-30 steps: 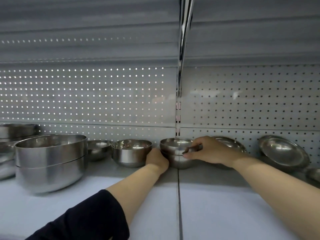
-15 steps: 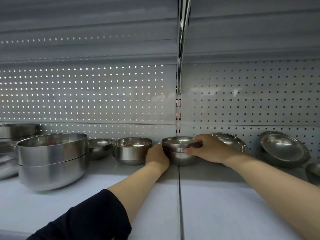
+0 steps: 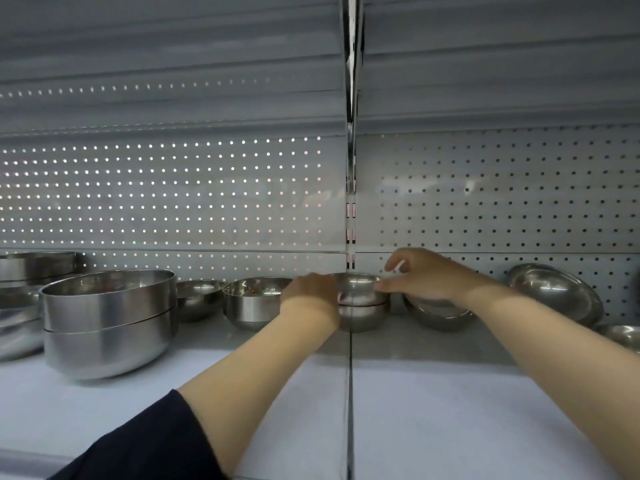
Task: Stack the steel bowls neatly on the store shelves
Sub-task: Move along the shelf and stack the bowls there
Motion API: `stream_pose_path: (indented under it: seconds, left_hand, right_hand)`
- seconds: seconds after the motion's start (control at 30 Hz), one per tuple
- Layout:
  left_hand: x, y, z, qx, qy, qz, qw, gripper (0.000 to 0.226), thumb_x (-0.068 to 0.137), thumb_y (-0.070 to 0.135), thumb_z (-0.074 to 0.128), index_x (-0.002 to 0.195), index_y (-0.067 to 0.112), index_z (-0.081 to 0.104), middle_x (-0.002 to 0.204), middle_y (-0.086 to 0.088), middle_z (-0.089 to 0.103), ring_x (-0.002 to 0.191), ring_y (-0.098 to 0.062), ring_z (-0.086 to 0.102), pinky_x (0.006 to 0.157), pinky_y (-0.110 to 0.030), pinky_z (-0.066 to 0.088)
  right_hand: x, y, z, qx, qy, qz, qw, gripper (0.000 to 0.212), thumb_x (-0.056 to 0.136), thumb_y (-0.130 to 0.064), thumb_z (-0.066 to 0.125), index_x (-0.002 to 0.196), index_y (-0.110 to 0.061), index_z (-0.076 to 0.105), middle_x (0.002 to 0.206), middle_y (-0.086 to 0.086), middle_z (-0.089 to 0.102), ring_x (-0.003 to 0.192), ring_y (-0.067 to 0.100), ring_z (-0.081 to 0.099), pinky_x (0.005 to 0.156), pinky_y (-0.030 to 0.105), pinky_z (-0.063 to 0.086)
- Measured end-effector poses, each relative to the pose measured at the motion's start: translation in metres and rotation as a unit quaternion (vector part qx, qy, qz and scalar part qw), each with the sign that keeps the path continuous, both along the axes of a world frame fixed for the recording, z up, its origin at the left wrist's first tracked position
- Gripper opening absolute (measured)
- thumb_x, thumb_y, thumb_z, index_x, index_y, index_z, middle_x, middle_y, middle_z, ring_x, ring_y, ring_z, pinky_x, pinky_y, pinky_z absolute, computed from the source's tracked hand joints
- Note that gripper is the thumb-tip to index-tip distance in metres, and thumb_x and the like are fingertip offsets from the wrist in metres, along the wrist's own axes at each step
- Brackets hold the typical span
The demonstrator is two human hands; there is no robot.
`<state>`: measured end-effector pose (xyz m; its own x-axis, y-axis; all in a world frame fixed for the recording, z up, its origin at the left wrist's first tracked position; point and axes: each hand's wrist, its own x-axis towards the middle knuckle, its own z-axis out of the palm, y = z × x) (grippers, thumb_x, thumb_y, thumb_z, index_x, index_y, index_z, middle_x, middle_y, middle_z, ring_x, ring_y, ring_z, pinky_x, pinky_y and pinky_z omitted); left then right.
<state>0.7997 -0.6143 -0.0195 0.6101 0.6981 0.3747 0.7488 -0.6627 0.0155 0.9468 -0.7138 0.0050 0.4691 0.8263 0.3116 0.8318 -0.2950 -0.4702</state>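
From the head camera, the job looks partly done. On the white shelf (image 3: 450, 410), a pair of big bowls (image 3: 107, 320) sits nested at the left, with more bowls (image 3: 20, 296) piled at the far left edge. At the middle, right on the seam between the two shelf boards, stands a small stack of bowls (image 3: 362, 306), one set inside another. Loose pieces remain: a small bowl (image 3: 197, 297) at the back, a medium bowl (image 3: 252, 303) just left of the stack, a wide dish (image 3: 440, 315) just right of it, a tilted dish (image 3: 557, 292) leaning on the back panel, and another bowl (image 3: 623, 336) at the right edge.

The left hand (image 3: 311, 296) is curled against the left side of the small stack, seemingly steadying it. The right hand (image 3: 422, 278) hovers over the stack's right rim, thumb and forefinger pinched at the top bowl's edge, other fingers loosely raised. I judge the top bowl is being seated or squared up.
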Motion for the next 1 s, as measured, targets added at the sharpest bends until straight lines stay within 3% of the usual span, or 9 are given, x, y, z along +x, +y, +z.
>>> stream_pose_path:
  seconds: [0.13,0.27,0.4,0.53,0.6,0.7,0.83,0.93,1.0]
  left_hand:
    - [0.025,-0.043,0.013,-0.005,0.035,-0.091,0.995,0.026,0.087,0.01,0.053,0.113,0.006,0.057,0.115,-0.014,0.061,0.106,-0.032,0.059,0.079,-0.033,0.048]
    - [0.065,-0.066,0.002,-0.104,0.043,-0.178,0.978,0.038,0.091,0.007,0.046,0.128,0.001,0.047,0.127,-0.017,0.055,0.116,-0.033,0.055,0.088,-0.033,0.047]
    - [0.093,-0.064,-0.019,-0.216,-0.041,-0.187,0.957,0.034,0.092,0.002,0.042,0.124,0.004,0.051,0.122,-0.014,0.059,0.111,-0.027,0.058,0.088,-0.029,0.046]
    - [0.099,-0.055,-0.034,-0.31,-0.143,-0.211,0.916,0.035,0.091,0.0,0.038,0.12,0.007,0.056,0.116,-0.011,0.061,0.109,-0.023,0.056,0.088,-0.024,0.041]
    - [0.099,-0.053,-0.037,-0.366,-0.187,-0.212,0.887,0.035,0.088,-0.003,0.037,0.115,0.006,0.058,0.103,-0.008,0.06,0.097,-0.019,0.054,0.078,-0.021,0.041]
    - [0.096,-0.054,-0.034,-0.422,-0.202,-0.191,0.863,0.028,0.085,-0.004,0.04,0.105,0.003,0.058,0.083,-0.008,0.055,0.079,-0.021,0.052,0.064,-0.024,0.041]
    - [0.085,-0.067,-0.02,-0.372,-0.153,-0.163,0.901,0.014,0.091,0.005,0.046,0.081,0.008,0.055,0.076,-0.004,0.052,0.081,-0.021,0.056,0.068,-0.025,0.046]
    - [0.054,-0.066,-0.01,-0.277,-0.17,-0.172,0.93,0.016,0.091,0.009,0.049,0.098,0.004,0.062,0.099,-0.011,0.064,0.093,-0.021,0.057,0.078,-0.028,0.045]
    - [0.019,-0.059,-0.009,-0.274,-0.207,-0.182,0.921,0.021,0.085,0.005,0.055,0.1,0.001,0.068,0.095,-0.011,0.068,0.087,-0.022,0.061,0.078,-0.029,0.049]
  right_hand:
    - [0.021,-0.033,0.027,0.041,-0.031,-0.045,0.998,0.04,0.075,-0.03,0.075,0.109,-0.031,0.054,0.111,-0.008,0.044,0.096,0.011,0.05,0.064,0.018,0.037]
    - [0.038,-0.046,0.013,-0.071,-0.117,-0.121,0.983,0.038,0.076,-0.007,0.066,0.11,-0.022,0.058,0.118,-0.001,0.051,0.094,0.015,0.052,0.067,0.02,0.038]
    - [0.044,-0.047,-0.022,-0.176,-0.137,-0.143,0.964,0.04,0.082,-0.002,0.059,0.119,-0.018,0.059,0.125,0.007,0.051,0.09,0.016,0.053,0.071,0.021,0.042]
    - [0.05,-0.045,-0.034,-0.2,-0.155,-0.155,0.955,0.036,0.085,0.001,0.051,0.117,-0.014,0.061,0.129,0.011,0.047,0.106,0.024,0.056,0.084,0.026,0.049]
    - [0.053,-0.042,-0.036,-0.198,-0.156,-0.152,0.956,0.032,0.085,0.001,0.051,0.113,-0.009,0.063,0.122,0.012,0.055,0.103,0.024,0.059,0.083,0.026,0.048]
    - [0.05,-0.048,-0.022,-0.203,-0.134,-0.127,0.962,0.012,0.084,-0.007,0.061,0.094,-0.007,0.066,0.085,0.005,0.062,0.083,0.019,0.059,0.075,0.025,0.047]
    - [0.024,-0.071,0.015,-0.242,-0.12,-0.109,0.957,0.021,0.077,-0.022,0.073,0.064,-0.018,0.058,0.063,-0.005,0.052,0.064,0.011,0.051,0.065,0.023,0.043]
    - [-0.009,-0.082,0.03,-0.258,-0.147,-0.105,0.949,0.018,0.077,-0.027,0.072,0.071,-0.015,0.061,0.069,-0.003,0.055,0.067,0.014,0.052,0.066,0.024,0.043]
    - [-0.036,-0.085,0.033,-0.261,-0.169,-0.09,0.946,0.02,0.078,-0.031,0.071,0.082,-0.012,0.066,0.079,-0.001,0.06,0.074,0.015,0.055,0.068,0.024,0.045]
